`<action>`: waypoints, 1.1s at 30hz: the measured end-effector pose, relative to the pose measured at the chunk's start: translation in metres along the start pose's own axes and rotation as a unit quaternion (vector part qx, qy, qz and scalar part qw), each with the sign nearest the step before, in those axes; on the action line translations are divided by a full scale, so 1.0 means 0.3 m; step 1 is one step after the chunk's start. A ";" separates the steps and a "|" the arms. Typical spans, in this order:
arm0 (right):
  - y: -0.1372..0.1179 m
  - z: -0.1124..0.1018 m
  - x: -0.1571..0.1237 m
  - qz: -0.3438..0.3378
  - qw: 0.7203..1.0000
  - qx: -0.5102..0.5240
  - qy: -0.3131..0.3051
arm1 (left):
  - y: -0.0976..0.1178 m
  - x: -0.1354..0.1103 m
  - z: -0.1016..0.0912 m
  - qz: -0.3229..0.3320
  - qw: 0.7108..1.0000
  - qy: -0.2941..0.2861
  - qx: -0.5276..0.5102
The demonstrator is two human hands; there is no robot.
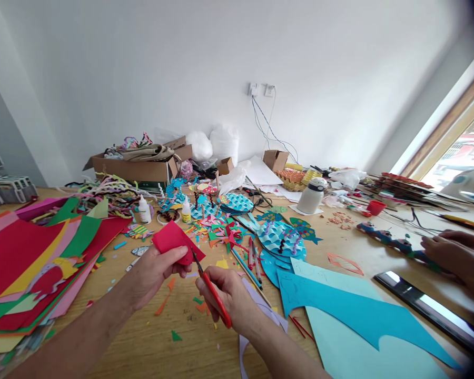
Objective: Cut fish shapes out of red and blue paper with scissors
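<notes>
Your left hand, just left of the frame's centre, has its fingers pinching a folded-looking piece of red paper, thumb on top and the others curled below. The paper is held up over the tabletop. Your right hand, close beside it at the lower centre, has its fingers wrapped around the red-handled scissors, whose dark blades point up and left and meet the paper's right part; you cannot tell how far apart the blades stand.

Below your hands lie a green scrap and an orange scrap. A lilac paper strip curves near your right wrist. At the lower right, a cut blue sheet lies partly over a pale sheet. A pile of coloured paper fills the left of the frame. At the right edge, another person's hands are near a blue figure strip, above a glossy black device.
</notes>
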State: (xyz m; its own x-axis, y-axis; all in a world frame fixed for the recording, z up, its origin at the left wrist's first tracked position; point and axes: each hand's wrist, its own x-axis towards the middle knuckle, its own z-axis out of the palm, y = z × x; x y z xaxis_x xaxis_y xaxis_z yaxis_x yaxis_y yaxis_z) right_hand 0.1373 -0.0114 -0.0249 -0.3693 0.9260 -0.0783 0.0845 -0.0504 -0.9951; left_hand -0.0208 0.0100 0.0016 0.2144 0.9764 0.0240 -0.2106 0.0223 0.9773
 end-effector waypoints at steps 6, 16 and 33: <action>-0.001 0.000 0.004 -0.004 1.000 -0.002 0.000 | 0.003 -0.003 0.005 -0.005 1.000 0.002 -0.005; -0.005 0.002 0.007 0.009 1.000 -0.023 0.008 | 0.004 0.004 -0.011 0.005 1.000 0.027 0.009; 0.047 0.006 0.015 -0.021 0.998 0.046 -0.038 | -0.004 -0.026 0.073 0.027 0.994 0.098 -0.035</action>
State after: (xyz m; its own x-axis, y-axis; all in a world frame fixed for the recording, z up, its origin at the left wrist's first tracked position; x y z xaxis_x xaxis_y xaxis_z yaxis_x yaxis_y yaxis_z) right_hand 0.1352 -0.0087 -0.0394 -0.4411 0.8967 -0.0367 -0.0163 -0.0489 -0.9987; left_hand -0.0012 -0.0023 0.0049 0.0128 0.9995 0.0282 -0.2846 -0.0234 0.9584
